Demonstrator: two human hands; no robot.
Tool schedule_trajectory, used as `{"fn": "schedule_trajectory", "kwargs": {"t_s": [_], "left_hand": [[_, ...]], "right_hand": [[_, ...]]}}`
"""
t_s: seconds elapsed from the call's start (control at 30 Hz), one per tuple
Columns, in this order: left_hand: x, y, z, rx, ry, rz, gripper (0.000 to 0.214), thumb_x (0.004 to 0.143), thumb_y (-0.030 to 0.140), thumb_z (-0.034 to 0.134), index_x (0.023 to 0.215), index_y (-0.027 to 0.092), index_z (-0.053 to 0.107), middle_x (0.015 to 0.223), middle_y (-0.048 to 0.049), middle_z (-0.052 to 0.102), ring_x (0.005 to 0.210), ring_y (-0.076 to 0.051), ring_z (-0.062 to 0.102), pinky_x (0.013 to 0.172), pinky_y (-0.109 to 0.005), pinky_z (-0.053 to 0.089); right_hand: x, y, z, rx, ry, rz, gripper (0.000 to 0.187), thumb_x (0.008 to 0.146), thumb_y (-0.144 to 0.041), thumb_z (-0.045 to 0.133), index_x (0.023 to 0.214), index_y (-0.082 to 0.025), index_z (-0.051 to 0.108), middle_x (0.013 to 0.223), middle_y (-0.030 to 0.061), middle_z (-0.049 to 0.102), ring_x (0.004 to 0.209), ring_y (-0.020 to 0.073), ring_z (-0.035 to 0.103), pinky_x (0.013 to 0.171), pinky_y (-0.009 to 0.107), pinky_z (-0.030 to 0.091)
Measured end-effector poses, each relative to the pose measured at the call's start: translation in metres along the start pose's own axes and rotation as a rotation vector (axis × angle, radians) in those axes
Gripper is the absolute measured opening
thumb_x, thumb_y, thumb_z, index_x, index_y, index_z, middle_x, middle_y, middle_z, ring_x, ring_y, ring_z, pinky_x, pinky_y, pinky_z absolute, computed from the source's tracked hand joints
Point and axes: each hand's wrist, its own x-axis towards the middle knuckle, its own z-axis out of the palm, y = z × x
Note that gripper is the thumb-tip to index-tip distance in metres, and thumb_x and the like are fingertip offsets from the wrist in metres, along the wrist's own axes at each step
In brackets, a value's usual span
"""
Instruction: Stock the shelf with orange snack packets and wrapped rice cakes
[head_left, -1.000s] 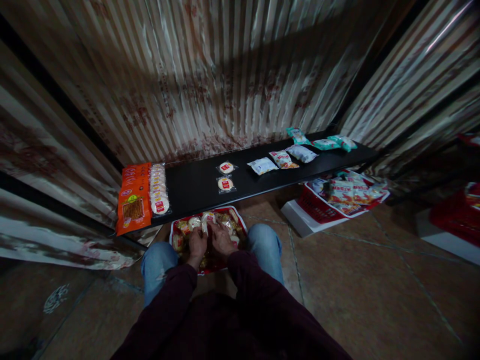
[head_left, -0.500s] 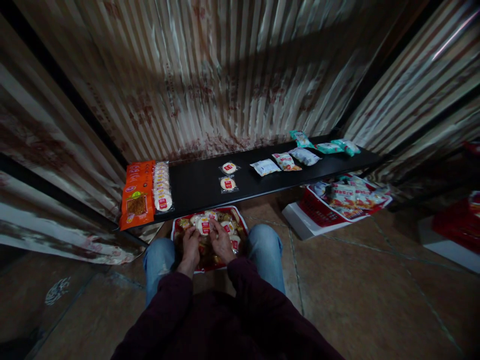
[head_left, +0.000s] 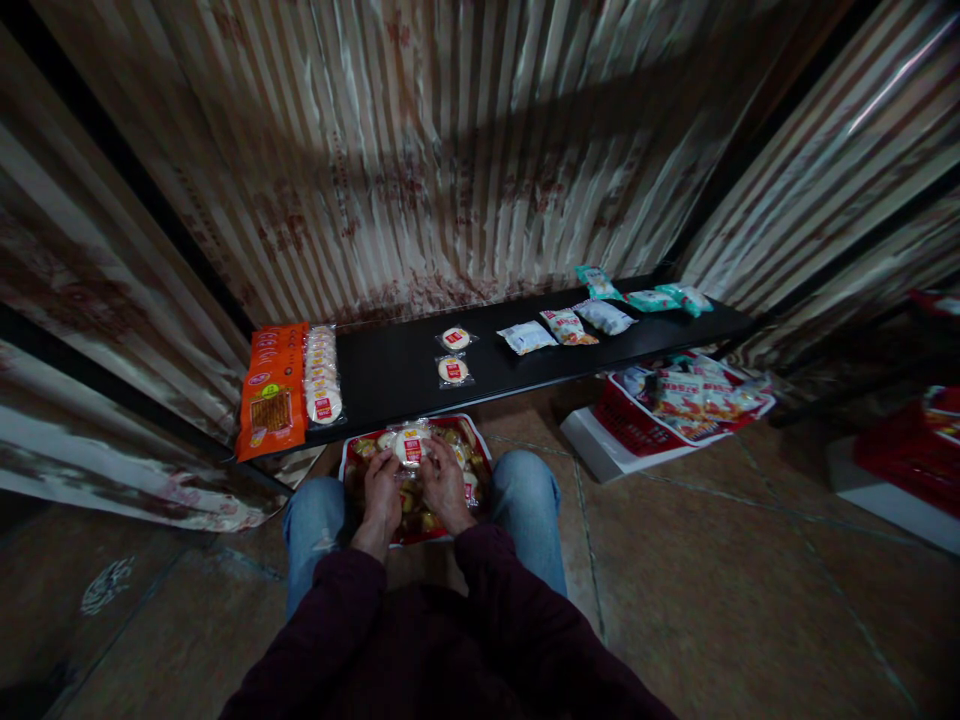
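Between my knees, my left hand (head_left: 382, 492) and my right hand (head_left: 444, 483) hold a round white cracker pack (head_left: 411, 449) with a red label, gripping its clear wrapper from either side. It is above a red basket (head_left: 343, 468) with a white rim, where more wrapped round crackers and gold-coloured packs lie. On the black shelf (head_left: 382, 365) just ahead, two single cracker packs (head_left: 453, 370) lie one behind the other. To their left is a row of overlapping cracker packs (head_left: 322, 375), beside flat orange snack bags (head_left: 276, 390).
Several white and red snack bags (head_left: 568, 326) and green snack bags (head_left: 651, 300) lie on the shelf's right half. A red basket of snack bags (head_left: 622, 425) stands on a white box under it. Another red basket (head_left: 907, 460) is at far right. A striped curtain hangs behind.
The cracker pack in my hands has come up slightly and shows more clearly above the basket. The whole view has shifted a little; the shelf items lie as before.
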Motion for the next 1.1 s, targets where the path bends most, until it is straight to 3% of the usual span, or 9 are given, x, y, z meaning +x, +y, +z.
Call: {"fn": "schedule_trajectory", "kwargs": {"t_s": [0.27,0.83,1.1], "left_hand": [[-0.006,0.004,0.009,-0.095,-0.030,0.011,0.032,0.058,0.030,0.069,0.085,0.017,0.058,0.086,-0.0041,0.066,0.074,-0.015,0.063,0.070,-0.029,0.049],[-0.005,0.005,0.009,-0.049,-0.027,0.012,0.033,0.059,0.032,0.070,0.086,0.017,0.059,0.085,-0.0044,0.067,0.073,-0.015,0.063,0.065,-0.027,0.047],[-0.001,0.007,0.008,-0.081,-0.076,0.010,0.033,0.059,0.037,0.070,0.083,0.017,0.059,0.085,-0.0056,0.068,0.078,-0.017,0.065,0.074,-0.032,0.050]], "right_hand": [[0.000,-0.003,-0.002,-0.080,0.015,0.000,0.035,0.084,-0.025,0.045,0.115,-0.016,0.060,0.126,0.0143,0.054,0.118,0.0241,0.049,0.103,0.042,0.039],[0.002,-0.005,0.000,0.124,0.047,0.101,0.034,0.079,-0.025,0.049,0.111,-0.018,0.059,0.117,0.0111,0.061,0.109,0.0236,0.056,0.096,0.041,0.045],[0.005,-0.014,0.003,0.421,0.087,0.186,0.059,0.076,-0.028,0.057,0.132,-0.017,0.043,0.120,0.0123,0.060,0.105,0.0224,0.061,0.088,0.037,0.052]]}}
